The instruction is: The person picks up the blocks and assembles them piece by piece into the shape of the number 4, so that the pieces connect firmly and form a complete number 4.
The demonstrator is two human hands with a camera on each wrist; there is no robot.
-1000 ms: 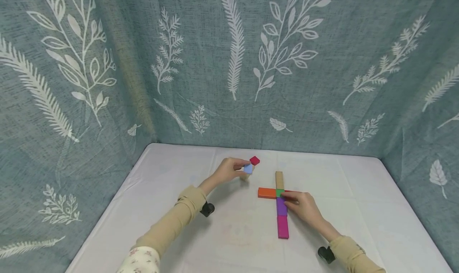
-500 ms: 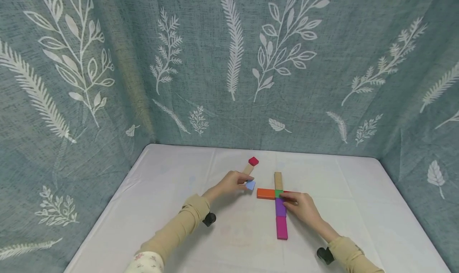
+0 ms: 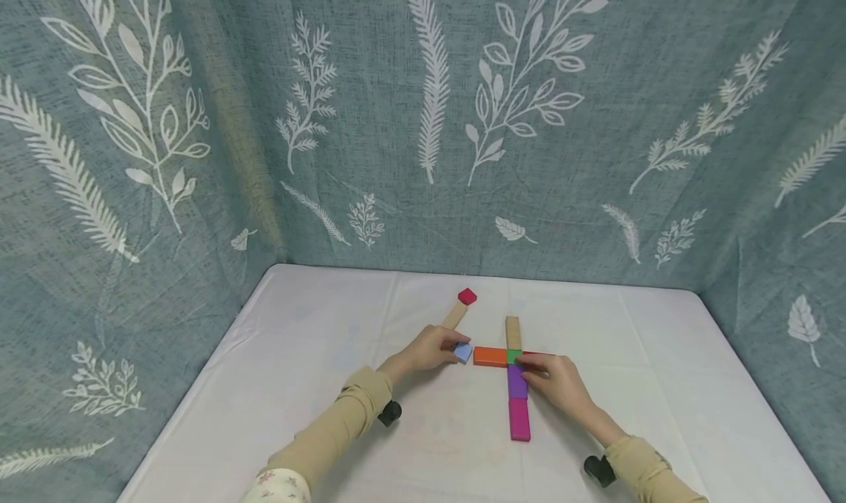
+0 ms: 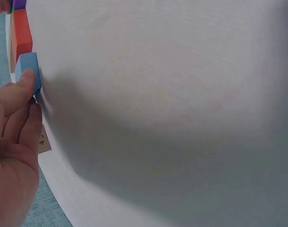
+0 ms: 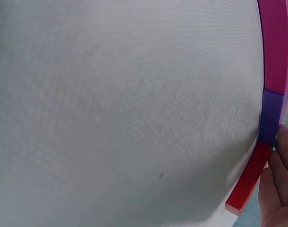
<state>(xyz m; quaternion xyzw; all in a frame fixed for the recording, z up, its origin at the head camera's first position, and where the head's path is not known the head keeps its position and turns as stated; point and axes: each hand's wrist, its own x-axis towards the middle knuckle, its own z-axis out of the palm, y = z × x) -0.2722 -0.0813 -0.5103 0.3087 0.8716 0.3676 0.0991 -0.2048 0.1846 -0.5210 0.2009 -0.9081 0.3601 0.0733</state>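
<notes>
My left hand [image 3: 429, 347] pinches a light blue block [image 3: 463, 352] between thumb and fingers, just left of an orange block [image 3: 491, 357]. In the left wrist view the blue block [image 4: 29, 66] lies close to the orange block's end; I cannot tell if they touch. My right hand [image 3: 562, 382] rests its fingertips on the middle of a cross of blocks, at a small green block [image 3: 512, 355] and a purple block [image 3: 518, 380]. Partly hidden beneath those fingers, a red block [image 5: 250, 179] extends to the right.
A magenta block [image 3: 520, 419] forms the cross's near end, a plain wooden block [image 3: 513, 332] its far end. Behind my left hand lie another wooden block [image 3: 455, 314] and a small red block [image 3: 467, 297]. A patterned curtain [image 3: 396, 121] hangs behind the white-covered table [image 3: 595, 319].
My left hand has brought the blue block toward me and slightly right, from beside the small red block to the orange block's left end. The right hand stays at the cross.
</notes>
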